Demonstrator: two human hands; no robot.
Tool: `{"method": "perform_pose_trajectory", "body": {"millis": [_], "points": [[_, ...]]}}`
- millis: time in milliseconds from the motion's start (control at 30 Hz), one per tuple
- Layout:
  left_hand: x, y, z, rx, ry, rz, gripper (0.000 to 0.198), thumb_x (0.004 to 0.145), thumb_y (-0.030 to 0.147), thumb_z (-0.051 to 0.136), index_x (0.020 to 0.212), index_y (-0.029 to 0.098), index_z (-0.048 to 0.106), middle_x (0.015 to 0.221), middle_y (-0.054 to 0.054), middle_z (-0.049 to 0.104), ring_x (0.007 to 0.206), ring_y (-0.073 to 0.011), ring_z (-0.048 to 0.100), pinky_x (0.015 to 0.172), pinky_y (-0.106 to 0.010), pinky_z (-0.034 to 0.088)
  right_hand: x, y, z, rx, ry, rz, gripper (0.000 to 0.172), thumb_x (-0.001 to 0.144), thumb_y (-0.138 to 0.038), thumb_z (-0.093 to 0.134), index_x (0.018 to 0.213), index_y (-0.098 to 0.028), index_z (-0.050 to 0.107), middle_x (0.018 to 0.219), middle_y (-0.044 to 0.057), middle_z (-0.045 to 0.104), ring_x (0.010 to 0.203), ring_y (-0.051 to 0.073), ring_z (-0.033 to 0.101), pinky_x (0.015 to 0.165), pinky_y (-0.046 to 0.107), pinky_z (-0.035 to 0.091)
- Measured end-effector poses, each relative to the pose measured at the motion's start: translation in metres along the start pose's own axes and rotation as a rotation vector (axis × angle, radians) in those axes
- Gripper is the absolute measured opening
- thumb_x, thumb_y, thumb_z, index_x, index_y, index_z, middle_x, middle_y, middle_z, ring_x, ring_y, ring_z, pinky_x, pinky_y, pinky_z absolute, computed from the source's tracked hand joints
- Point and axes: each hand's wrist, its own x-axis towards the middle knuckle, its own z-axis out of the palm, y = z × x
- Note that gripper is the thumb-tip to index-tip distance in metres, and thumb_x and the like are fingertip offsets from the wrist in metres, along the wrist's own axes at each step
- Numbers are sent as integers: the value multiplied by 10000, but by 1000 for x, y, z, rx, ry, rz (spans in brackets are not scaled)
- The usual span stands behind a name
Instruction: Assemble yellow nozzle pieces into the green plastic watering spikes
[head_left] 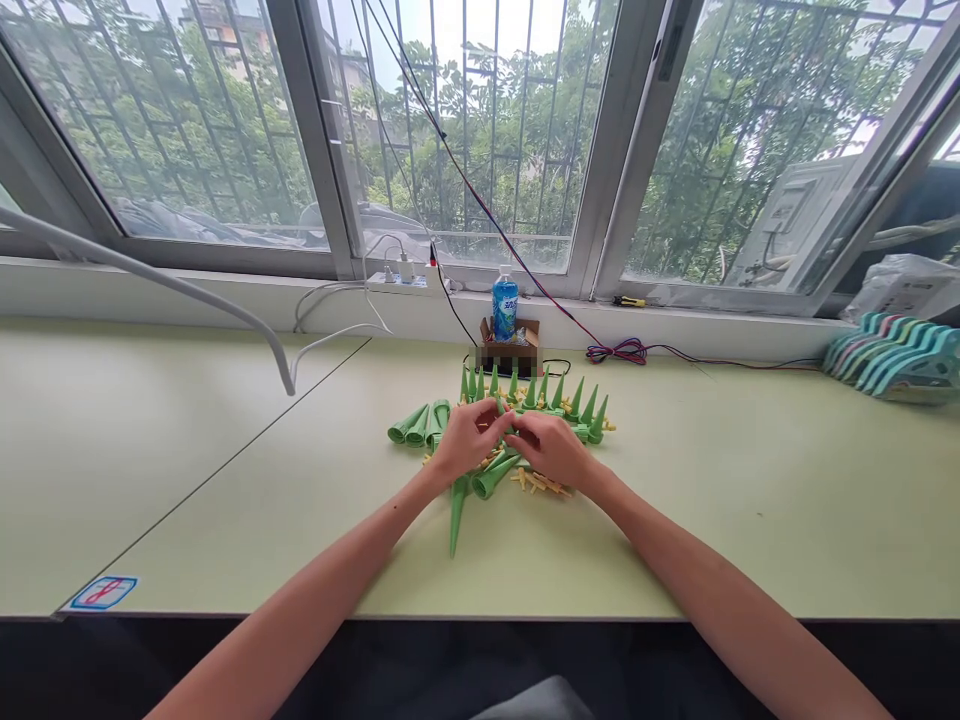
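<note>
My left hand [466,438] and my right hand [553,446] meet over the middle of the pile. Both are closed, with fingertips pinched round one green plastic spike [502,408], which my fingers partly hide. Behind them stands a row of upright green spikes [575,400] with small yellow pieces at their bases. Several hollow green cones [415,428] lie on their sides left of my left hand. One long cone [456,518] points toward me, and another cone [491,480] lies below my hands. Small yellow plastic pieces [538,483] are scattered beneath my right hand.
A brown cardboard box [525,345] with a blue bottle [505,305] stands behind the pile by the windowsill. Coiled red-and-black wire [616,350] lies to its right. Turquoise hangers [892,358] are at the far right. A white cable [225,300] hangs at left.
</note>
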Motion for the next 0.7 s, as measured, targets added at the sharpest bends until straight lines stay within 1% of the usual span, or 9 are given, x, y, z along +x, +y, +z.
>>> {"method": "perform_pose_trajectory", "body": {"millis": [67,167,300,333,400,467,533,600,700], "points": [[0,-1,0,93,-12,34,333,859,411,570,646,163,504,549,38,465,519,-87,400,489,-213,345,0,0,-1,17,2,-2,163,918,-242,529,774,-170,551,698,-2,527,615,118,438,596,233,334],[1,-4,0,179,-8,63,356,877,390,537,616,171,433,556,39,459,538,-90,389,512,-214,347,1,-1,-2,36,2,-8,149,922,-229,521,802,-169,586,712,7,553,636,122,463,612,236,346],[2,-8,1,265,61,71,339,901,374,496,639,184,395,569,42,435,532,-94,370,522,-226,332,2,0,-9,29,-15,7,155,887,-268,590,780,-157,605,675,4,567,601,110,460,593,234,339],[2,-7,1,277,82,77,339,908,373,486,643,187,383,567,44,423,526,-93,362,521,-229,324,1,0,-12,23,-46,3,166,866,-278,620,754,-157,603,647,-5,558,584,103,452,582,230,331],[1,-6,0,287,130,82,349,921,378,465,647,194,355,551,51,395,506,-92,343,515,-233,309,0,-2,-18,1,-158,-20,165,823,-275,664,714,-164,609,597,-25,540,553,92,437,564,225,314],[1,-3,-1,278,169,66,357,930,393,450,651,199,341,528,58,381,480,-90,336,503,-235,303,-2,-5,-22,-23,-276,-28,128,775,-271,704,731,-174,633,593,-33,560,547,90,450,555,222,304],[1,-2,-2,241,184,32,356,933,415,441,662,204,349,506,61,392,455,-89,356,487,-233,307,-2,-8,-25,-40,-360,-28,116,747,-278,724,774,-186,658,623,-28,604,562,98,487,560,225,306],[1,-1,-3,184,184,-5,362,931,443,438,669,208,354,486,63,411,432,-90,388,465,-230,312,-3,-11,-26,-51,-403,-24,127,739,-287,727,808,-195,673,662,-18,641,584,110,521,568,231,314],[1,-3,-3,97,179,-47,378,921,478,447,671,210,355,465,67,427,408,-91,419,442,-225,317,-3,-13,-25,-68,-428,-21,101,739,-261,706,817,-203,680,691,-11,661,600,123,544,572,239,327]]}}
